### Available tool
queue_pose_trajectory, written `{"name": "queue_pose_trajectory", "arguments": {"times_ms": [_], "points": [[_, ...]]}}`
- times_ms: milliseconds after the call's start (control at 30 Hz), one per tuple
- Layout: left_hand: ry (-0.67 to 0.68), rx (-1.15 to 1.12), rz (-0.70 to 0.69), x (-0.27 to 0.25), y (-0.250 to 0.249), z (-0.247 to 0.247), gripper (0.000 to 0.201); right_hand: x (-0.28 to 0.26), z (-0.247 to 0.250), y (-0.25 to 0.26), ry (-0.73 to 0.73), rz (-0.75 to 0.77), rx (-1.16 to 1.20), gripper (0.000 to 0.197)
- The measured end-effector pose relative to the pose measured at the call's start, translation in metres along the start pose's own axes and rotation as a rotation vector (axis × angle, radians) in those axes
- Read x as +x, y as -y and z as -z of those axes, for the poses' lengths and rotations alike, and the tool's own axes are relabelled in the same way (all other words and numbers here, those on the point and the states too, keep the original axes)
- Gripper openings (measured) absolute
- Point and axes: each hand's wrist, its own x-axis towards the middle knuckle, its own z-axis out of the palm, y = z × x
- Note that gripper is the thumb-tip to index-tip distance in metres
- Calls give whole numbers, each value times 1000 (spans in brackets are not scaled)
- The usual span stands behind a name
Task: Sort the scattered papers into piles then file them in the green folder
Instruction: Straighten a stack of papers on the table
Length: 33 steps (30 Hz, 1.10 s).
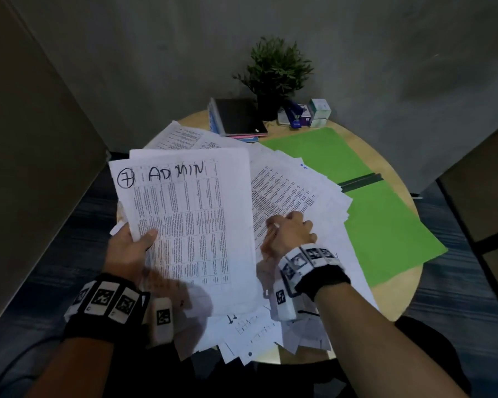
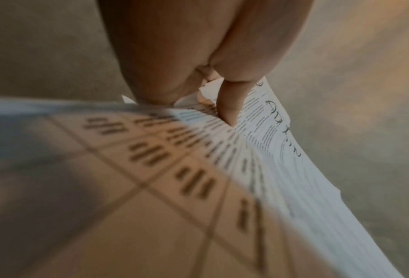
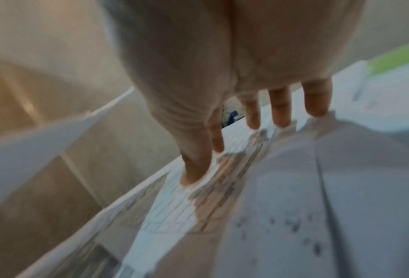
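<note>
My left hand (image 1: pixel 133 242) grips a stack of printed sheets (image 1: pixel 190 219) lifted off the table, the top one marked "7 ADMIN" by hand. In the left wrist view its thumb (image 2: pixel 229 105) presses on the top sheet (image 2: pixel 282 169), with the other fingers hidden underneath. My right hand (image 1: pixel 288 228) is on the scattered papers (image 1: pixel 296 182) beside the stack. Its straight fingertips (image 3: pixel 279 120) and thumb touch a printed sheet (image 3: pixel 293 188). The green folder (image 1: pixel 385 225) lies open on the right of the table, partly covered by papers; a corner of the green folder (image 3: pixel 398 58) shows in the right wrist view.
The round wooden table (image 1: pixel 397 294) is small, and loose sheets (image 1: pixel 247 337) hang over its near edge. At the back stand a stack of notebooks (image 1: pixel 239 116), a potted plant (image 1: pixel 276 70), a blue stapler (image 1: pixel 293 113) and small boxes (image 1: pixel 319 110). Grey walls close in behind.
</note>
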Motion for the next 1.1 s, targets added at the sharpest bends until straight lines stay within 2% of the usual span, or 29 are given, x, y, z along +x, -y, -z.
{"name": "queue_pose_trajectory", "arguments": {"times_ms": [33,100,167,267,367,433,500,633,700,767,967,1100], "points": [[7,4,-3,0,-3,-3,33,0,5,-5,-45,-68,36,52],[23,3,-14,3,-7,-11,31,4,13,-13,-131,-242,117,77],[36,-4,-4,4,-12,-21,29,9,16,-20,-110,-374,240,93],[52,-10,-7,5,-20,-31,30,14,17,-32,-68,-440,463,86],[77,3,-13,6,-25,-38,29,17,25,-48,-155,-380,581,72],[85,4,-6,7,-27,-40,28,19,32,-58,-167,-318,564,48],[101,2,10,7,-30,-42,28,19,38,-66,-189,-187,581,24],[113,-11,48,4,-35,-46,27,4,59,-62,-231,102,807,22],[127,-57,56,-1,-38,-47,27,-6,71,-51,-155,251,960,23],[148,-106,63,-5,-41,-47,31,-13,76,-38,-62,339,1028,23],[257,-78,103,-3,-30,-54,41,-22,62,-25,125,381,1189,32],[271,-55,149,-2,-15,-57,41,-23,47,-33,173,266,1119,23]]}}
